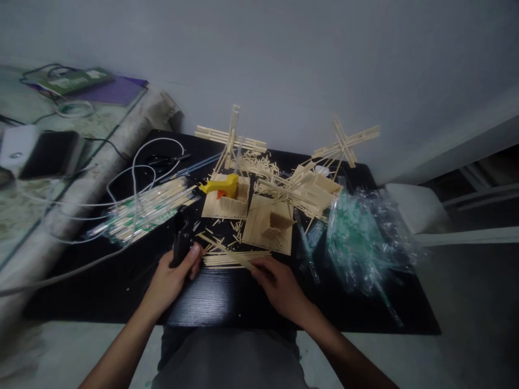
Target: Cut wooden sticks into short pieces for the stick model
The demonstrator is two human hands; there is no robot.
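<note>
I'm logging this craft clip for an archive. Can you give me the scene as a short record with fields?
Setting: black table against a pale wall
Left hand: closed on a dark tool
Right hand: grip on a thin wooden stick
By the hands: row of sticks
Behind: stick models, yellow glue gun, stick bundle
Right side: clear plastic wrappers

Bare forearms, grey clothing

No sleeves are seen on the left hand (172,281) or right hand (279,289); grey fabric is worn below.
</note>
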